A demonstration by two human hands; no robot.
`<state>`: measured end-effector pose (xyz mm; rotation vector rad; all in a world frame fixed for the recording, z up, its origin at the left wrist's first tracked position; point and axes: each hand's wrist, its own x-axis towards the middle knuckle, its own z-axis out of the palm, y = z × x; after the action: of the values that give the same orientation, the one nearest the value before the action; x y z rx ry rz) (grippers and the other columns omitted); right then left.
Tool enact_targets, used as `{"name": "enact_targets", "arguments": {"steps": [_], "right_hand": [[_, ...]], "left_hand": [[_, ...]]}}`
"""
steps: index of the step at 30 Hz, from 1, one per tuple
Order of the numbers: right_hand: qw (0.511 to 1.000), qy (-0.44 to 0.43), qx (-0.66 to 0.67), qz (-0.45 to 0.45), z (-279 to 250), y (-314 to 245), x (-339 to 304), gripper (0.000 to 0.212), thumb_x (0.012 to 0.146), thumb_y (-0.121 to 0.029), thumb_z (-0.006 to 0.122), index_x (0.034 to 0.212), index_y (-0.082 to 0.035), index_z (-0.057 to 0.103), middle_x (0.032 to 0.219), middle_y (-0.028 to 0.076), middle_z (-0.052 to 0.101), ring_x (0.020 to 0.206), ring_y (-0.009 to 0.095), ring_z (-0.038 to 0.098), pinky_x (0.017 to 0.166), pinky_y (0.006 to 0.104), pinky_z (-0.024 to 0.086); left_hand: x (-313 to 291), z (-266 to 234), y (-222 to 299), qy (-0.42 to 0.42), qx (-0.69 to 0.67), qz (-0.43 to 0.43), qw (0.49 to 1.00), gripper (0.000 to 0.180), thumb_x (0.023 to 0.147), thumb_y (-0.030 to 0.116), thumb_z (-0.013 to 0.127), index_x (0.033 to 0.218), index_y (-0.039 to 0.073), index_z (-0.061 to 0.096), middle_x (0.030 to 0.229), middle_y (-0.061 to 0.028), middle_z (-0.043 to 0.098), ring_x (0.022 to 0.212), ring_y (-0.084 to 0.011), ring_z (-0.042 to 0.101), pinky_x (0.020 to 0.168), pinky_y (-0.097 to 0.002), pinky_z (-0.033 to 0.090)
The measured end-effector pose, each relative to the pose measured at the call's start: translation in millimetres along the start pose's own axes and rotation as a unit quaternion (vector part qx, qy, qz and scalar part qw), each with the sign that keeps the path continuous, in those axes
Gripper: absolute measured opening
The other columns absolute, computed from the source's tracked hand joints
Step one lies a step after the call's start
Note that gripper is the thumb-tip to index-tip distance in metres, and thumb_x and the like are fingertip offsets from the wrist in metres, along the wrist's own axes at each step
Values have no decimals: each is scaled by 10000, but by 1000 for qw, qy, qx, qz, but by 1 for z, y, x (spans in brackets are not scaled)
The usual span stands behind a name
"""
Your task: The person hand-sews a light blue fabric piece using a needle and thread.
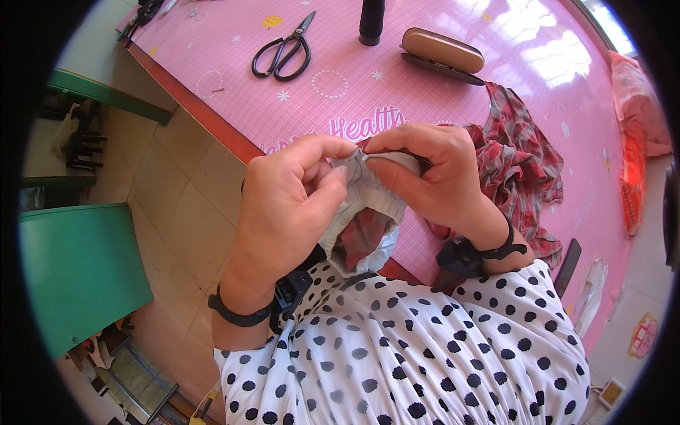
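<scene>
Between my two hands is a piece of pale grey fabric with red plaid cloth showing inside its opening. My left hand is closed, thumb and forefinger pinching the fabric's upper edge. Right beside that spot, my right hand pinches the same edge from the other side. The fingertips of both hands nearly meet. Whether a pin or needle sits between them is too small to tell. A crumpled red plaid garment lies on the table to the right of my right hand.
Black-handled scissors rest at the far left of the pink table mat. Behind my hands are a black cylinder and an open case. A dark flat strip lies near right; a green surface stands at left.
</scene>
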<state>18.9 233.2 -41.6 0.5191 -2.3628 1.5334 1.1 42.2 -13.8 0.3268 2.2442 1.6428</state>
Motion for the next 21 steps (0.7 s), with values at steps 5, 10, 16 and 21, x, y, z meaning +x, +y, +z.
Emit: {"name": "enact_targets", "arguments": {"steps": [5, 10, 16, 21], "right_hand": [[1000, 2, 4, -17, 2, 1, -2, 148, 722, -39, 723, 866, -34, 691, 723, 119, 665, 622, 199, 668, 565, 266, 513], [998, 3, 54, 22, 0, 1, 0, 139, 749, -32, 705, 883, 0, 682, 712, 98, 662, 619, 126, 634, 566, 243, 498], [977, -53, 175, 108, -6, 4, 0, 145, 813, -86, 670, 904, 28, 666, 765, 64, 654, 704, 68, 578, 639, 237, 485], [949, -95, 260, 150, -8, 7, 2, 175, 833, -110, 676, 935, 31, 657, 801, 36, 635, 736, 66, 556, 660, 231, 470]], "left_hand": [[-3, 3, 3, 8, -17, -1, 1000, 199, 796, -24, 564, 979, -57, 636, 604, 20, 539, 572, 1, 456, 508, -196, 392], [-3, -5, 1, -20, -43, -1, 999, 191, 829, -18, 545, 995, -62, 628, 646, 24, 566, 574, 12, 458, 503, -174, 377], [0, -13, 9, -99, -130, -32, 986, 198, 858, -16, 528, 1030, -55, 620, 626, 30, 541, 503, 8, 434, 449, -164, 328], [2, -18, 6, -134, -156, -47, 977, 188, 865, -9, 534, 1027, -49, 621, 611, 31, 528, 467, -1, 417, 431, -163, 311]]}}
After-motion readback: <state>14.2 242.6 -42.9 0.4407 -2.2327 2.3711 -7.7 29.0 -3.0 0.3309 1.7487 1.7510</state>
